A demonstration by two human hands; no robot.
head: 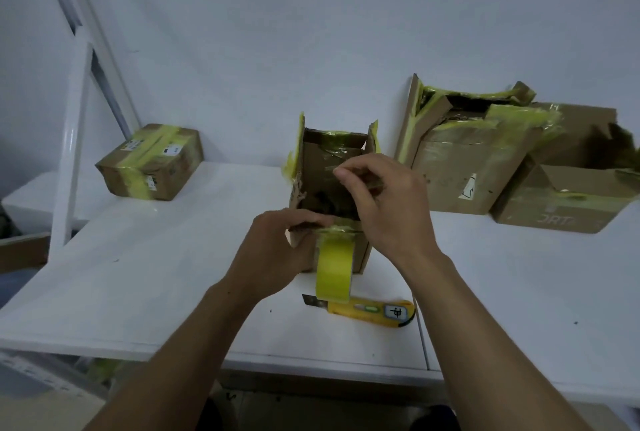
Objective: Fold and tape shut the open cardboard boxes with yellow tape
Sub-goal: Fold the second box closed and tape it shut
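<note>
Flaps stand up on the small open box, which sits in the middle of the white tabletop, close to the person. Old yellow tape sticks to its edges. The left hand grips the near flap, with its fingers bent over the edge. The right hand reaches over the right side of the box. Its fingers are bent and look to pinch the right flap, though the hand hides part of it.

A roll of yellow tape stands on its edge against the front of the box, and a strip from it runs up to the near flap. A yellow knife lies on the tabletop just in front of the roll.

To the left, near the wall, sits a shut box with yellow tape over it. To the right a big open box touches a second open box, both with torn tape on their flaps. A white metal frame stands at the left.
</note>
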